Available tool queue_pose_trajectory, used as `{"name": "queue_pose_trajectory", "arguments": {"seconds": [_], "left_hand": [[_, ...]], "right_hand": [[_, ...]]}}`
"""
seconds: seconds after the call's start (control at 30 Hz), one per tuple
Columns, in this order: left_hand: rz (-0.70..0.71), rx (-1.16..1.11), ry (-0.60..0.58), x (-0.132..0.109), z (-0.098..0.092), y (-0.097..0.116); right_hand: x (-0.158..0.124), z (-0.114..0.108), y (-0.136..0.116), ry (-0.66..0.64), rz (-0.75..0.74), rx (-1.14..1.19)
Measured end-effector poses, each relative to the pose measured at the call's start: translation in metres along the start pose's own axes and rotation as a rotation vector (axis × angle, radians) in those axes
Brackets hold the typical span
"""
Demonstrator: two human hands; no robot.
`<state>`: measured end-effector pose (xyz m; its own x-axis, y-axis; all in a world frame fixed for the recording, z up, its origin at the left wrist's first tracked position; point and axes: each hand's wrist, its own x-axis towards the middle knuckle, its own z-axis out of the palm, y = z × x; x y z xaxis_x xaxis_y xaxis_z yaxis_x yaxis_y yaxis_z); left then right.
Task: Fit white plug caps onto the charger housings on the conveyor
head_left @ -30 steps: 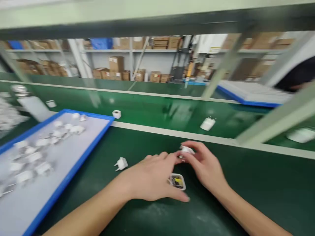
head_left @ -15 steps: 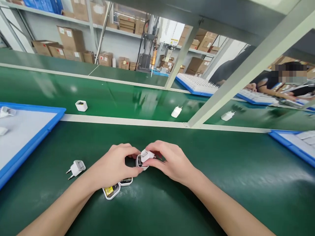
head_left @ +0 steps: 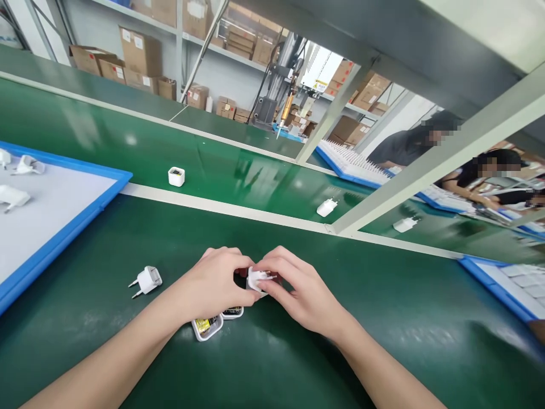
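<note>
Between my hands, in the middle of the bench, is a white charger housing (head_left: 263, 293) with a two-pin plug cap (head_left: 258, 278) at its opening. My left hand (head_left: 221, 281) grips the housing by its left side, thumb and fingers curved round it. My right hand (head_left: 293, 281) pinches the plug cap, whose pins point right. Whether the cap is seated fully cannot be seen. Below my left wrist lie two open charger housings, one with yellow parts inside (head_left: 207, 328) and one with dark parts (head_left: 232, 312). A loose plug cap (head_left: 149, 279) rests left of my forearm.
A blue-rimmed tray (head_left: 85, 165) with plug caps is at left; another tray (head_left: 489, 272) stands at right. On the green conveyor (head_left: 238, 187) sit an open housing (head_left: 176, 176) and two plugged chargers (head_left: 327, 207). A slanting metal post (head_left: 383, 187) rises ahead. Co-workers sit beyond.
My right hand has brought the plug cap down onto the housing in my left hand; its opening is now covered. The view has tilted and shifted, and the conveyor pieces appear further right.
</note>
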<state>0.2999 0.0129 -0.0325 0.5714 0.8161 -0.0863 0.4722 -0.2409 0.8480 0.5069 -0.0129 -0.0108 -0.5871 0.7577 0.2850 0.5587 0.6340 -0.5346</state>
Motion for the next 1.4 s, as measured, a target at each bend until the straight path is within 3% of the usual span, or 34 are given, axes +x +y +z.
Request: {"name": "queue_pose_trajectory", "arguments": {"seconds": [0.17, 0.33, 0.6, 1.23, 1.4], "left_hand": [[0.028, 0.020, 0.028, 0.000, 0.000, 0.000], [0.035, 0.015, 0.058, -0.001, -0.001, 0.001], [0.007, 0.013, 0.044, -0.002, 0.002, -0.002], [0.063, 0.037, 0.090, -0.003, 0.003, -0.001], [0.095, 0.023, 0.118, -0.007, 0.005, 0.006]], "right_hand": [[-0.001, -0.015, -0.006, -0.103, 0.059, -0.121], [-0.003, -0.010, -0.001, -0.167, 0.085, -0.157], [-0.003, -0.004, 0.001, -0.100, 0.211, -0.035], [-0.017, 0.022, -0.012, 0.051, 0.095, -0.442], [-0.007, 0.016, 0.015, 0.072, 0.201, -0.426]]}}
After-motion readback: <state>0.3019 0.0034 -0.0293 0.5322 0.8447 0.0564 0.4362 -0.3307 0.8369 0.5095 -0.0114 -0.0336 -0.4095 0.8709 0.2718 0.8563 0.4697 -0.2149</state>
